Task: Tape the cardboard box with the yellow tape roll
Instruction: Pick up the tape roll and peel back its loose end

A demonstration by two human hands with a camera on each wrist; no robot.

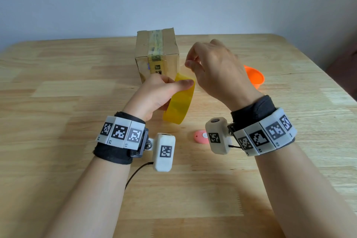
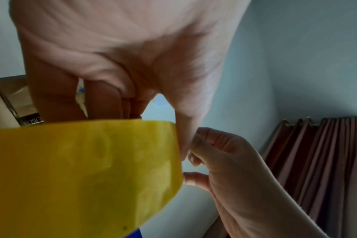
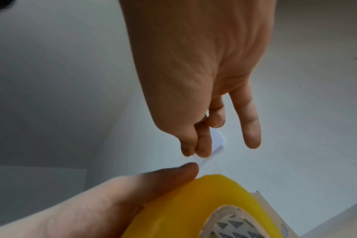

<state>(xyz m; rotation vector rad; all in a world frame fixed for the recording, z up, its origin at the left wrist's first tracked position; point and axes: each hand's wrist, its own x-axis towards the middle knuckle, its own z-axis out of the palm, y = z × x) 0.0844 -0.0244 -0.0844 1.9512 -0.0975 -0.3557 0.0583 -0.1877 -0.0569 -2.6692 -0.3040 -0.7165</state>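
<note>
A wooden table (image 1: pixel 77 75) before a pale wall. The cardboard box (image 1: pixel 156 54) stands at the back; no yellow strip is on it yet. The left hand (image 1: pixel 154 94) grips the yellow tape roll (image 1: pixel 180 102) above the table. The right hand (image 1: pixel 218 67) pinches thumb and forefinger just above it, probably on the tape's free end.

Head view downward, wrist views close, sharing tape roll (image 1: pixel 178 100)

- Left hand (image 1: pixel 154 95) is raised above the table, thumb stretched along the outer face of the yellow tape roll (image 1: pixel 179 100), fingers curled round it.
- Right hand (image 1: pixel 216 69) hovers just above the roll's top edge, thumb and forefinger pinched together, little finger extended.
</note>
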